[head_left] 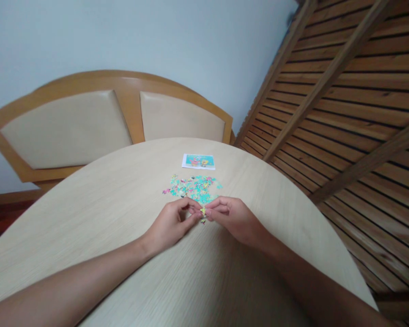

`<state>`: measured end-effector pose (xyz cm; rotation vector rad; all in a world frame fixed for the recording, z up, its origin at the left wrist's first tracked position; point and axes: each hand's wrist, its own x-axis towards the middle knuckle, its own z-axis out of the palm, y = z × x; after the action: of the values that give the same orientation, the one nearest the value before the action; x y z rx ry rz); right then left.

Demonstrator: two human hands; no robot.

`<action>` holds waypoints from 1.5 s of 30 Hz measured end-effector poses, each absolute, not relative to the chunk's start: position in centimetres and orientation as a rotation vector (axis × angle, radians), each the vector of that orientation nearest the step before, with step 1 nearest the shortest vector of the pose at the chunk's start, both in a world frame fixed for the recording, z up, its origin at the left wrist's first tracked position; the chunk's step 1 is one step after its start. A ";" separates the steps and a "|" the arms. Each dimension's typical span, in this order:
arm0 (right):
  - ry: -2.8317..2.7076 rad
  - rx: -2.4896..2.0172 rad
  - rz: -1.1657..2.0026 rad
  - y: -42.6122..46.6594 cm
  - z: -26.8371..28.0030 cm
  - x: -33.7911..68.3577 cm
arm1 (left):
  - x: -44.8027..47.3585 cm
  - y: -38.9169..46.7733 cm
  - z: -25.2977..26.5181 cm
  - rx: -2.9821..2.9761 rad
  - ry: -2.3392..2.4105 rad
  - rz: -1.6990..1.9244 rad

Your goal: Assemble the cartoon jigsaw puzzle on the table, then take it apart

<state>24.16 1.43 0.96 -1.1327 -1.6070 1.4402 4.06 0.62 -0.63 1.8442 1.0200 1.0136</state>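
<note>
Between the fingertips of both my hands is a small yellow jigsaw puzzle piece (pixel 203 210). My left hand (pixel 172 221) pinches it from the left, thumb and fingers together. From the other side my right hand (pixel 233 218) grips it in a pinch too. Whether it is one piece or two joined is too small to tell. Just below the fingertips, a few small puzzle pieces (pixel 203 221) lie on the table. Beyond my hands spreads a loose pile of puzzle pieces (pixel 197 187), mostly turquoise, with some yellow and pink.
A picture card (pixel 199 161) with two cartoon figures on turquoise lies behind the pile. All this is on a round pale wooden table (pixel 122 181). A padded wooden bench back (pixel 122 84) stands against the wall, and a slatted wooden panel (pixel 344 91) rises at right.
</note>
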 end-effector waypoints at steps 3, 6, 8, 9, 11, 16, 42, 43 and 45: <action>-1.622 -1.133 1.439 1.4 1.0 24.2 | 4.1 0.7 -0.6 1.824 0.994 1.042; -1.628 -1.134 1.427 1.5 1.1 24.2 | 4.0 0.7 -0.5 1.863 0.986 1.037; -1.663 -1.142 1.402 1.5 1.2 24.3 | 4.0 0.7 -0.6 1.877 0.977 1.030; -1.697 -1.147 1.385 1.5 1.2 24.4 | 4.0 0.7 -0.7 1.876 0.973 1.025; -1.794 -1.155 1.324 1.5 1.4 24.6 | 4.0 0.7 -0.9 1.868 0.970 1.011; -2.021 -1.101 1.070 1.3 2.2 25.3 | 4.0 0.8 -1.2 1.819 0.969 1.010; -2.445 -1.228 0.560 1.5 1.9 25.5 | 3.3 0.5 -0.3 2.387 1.050 0.800; -2.460 -1.229 0.553 1.5 2.0 25.5 | 3.3 0.5 -0.3 2.404 1.039 0.796; -2.483 -1.234 0.551 1.5 2.1 25.6 | 3.3 0.5 -0.4 2.428 1.018 0.794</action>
<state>25.56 1.49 2.12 -1.2343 -2.4827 0.5507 3.31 0.50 -0.40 2.4280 1.0181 0.7940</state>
